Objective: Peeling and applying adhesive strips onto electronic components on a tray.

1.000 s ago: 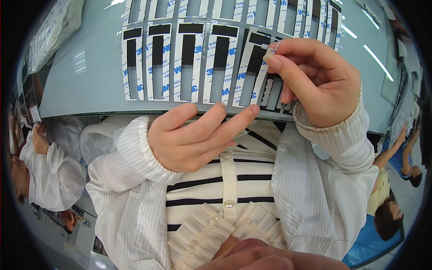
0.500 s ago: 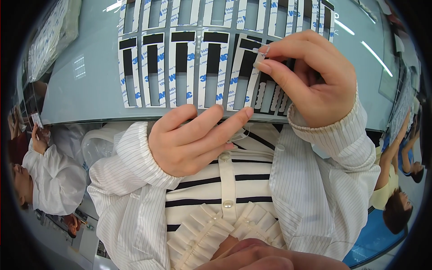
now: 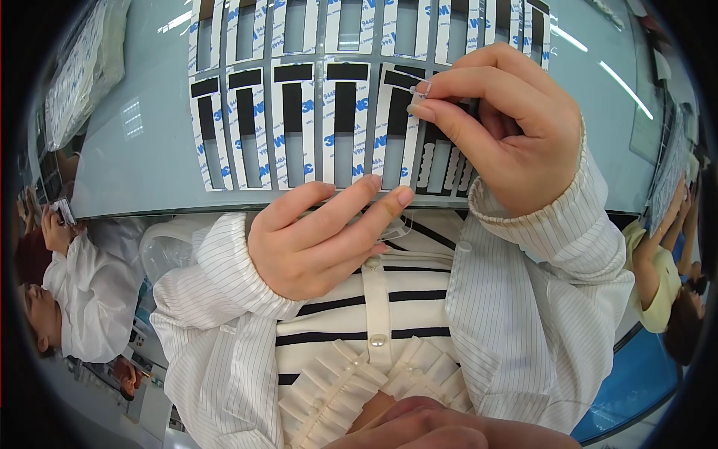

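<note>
My right hand (image 3: pixel 516 123) pinches a small clear tab (image 3: pixel 422 89) between thumb and forefinger. It is at the upper right corner of a frame-shaped adhesive piece (image 3: pixel 380 138), white with blue print and a black T-shaped area. My left hand (image 3: pixel 318 243) lies with fingers stretched out, its fingertips at the lower edge of that piece and its neighbour. Whether the tab is still attached to the piece is too small to make out. To the left, similar adhesive pieces (image 3: pixel 279 127) lie in a row. Dark pieces with wavy white strips (image 3: pixel 427 168) lie partly hidden under my right hand.
Another row of the same pieces (image 3: pixel 389 34) lies farther back on the grey-blue glassy tabletop (image 3: pixel 142 161). A plastic-wrapped stack (image 3: pixel 86 75) stands at the far left. The table's near edge (image 3: pixel 172 213) runs close to my body. People sit at both sides, one in a white garment (image 3: pixel 97 303).
The view has shifted slightly, so the rows appear lower and farther left. My right hand keeps its pinch at the piece's corner, and my left hand stays nearly in place.
</note>
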A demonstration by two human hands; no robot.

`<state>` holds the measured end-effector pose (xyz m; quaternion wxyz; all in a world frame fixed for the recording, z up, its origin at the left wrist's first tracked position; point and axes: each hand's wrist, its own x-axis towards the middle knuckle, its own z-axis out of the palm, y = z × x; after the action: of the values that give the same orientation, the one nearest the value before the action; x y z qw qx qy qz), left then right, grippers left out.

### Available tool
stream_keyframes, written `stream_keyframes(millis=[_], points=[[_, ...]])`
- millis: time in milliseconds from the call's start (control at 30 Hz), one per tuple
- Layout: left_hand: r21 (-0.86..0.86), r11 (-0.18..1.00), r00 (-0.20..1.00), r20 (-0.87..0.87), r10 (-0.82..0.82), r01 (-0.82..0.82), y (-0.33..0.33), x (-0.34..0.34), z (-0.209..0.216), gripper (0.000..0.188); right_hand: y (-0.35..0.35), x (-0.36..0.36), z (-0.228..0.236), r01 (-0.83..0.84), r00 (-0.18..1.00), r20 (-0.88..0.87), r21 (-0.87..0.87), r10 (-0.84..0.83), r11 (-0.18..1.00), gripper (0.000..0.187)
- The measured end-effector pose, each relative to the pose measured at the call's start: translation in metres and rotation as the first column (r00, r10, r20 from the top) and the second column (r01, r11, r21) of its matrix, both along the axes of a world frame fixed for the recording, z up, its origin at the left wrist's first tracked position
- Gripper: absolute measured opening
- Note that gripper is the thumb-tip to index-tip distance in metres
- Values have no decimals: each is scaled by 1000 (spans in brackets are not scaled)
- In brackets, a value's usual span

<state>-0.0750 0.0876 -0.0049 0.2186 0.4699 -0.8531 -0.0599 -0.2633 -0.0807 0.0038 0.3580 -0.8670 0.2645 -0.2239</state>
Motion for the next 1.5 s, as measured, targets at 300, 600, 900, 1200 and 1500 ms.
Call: stream_keyframes(millis=[300,600,900,1200,1500], points=[[6,1000,1000,11,-5,5,1,6,2,22,5,4,0,-15,1000,-20,-250,11,968,16],[-10,1000,1000,17,6,-6,0,15,-6,29,5,5,1,-25,990,-133,-524,-53,851,33],[-33,999,1000,-1,12,-12,4,14,-13,29,20,4,-12,-270,933,-347,-512,92,815,72],[22,1000,999,-22,23,-22,9,-14,2,24,4,-17,10,-31,944,-331,-125,-12,992,74],[56,998,1000,-1,29,-29,5,36,-5,19,36,1,-9,-299,874,-484,-476,38,827,89]])
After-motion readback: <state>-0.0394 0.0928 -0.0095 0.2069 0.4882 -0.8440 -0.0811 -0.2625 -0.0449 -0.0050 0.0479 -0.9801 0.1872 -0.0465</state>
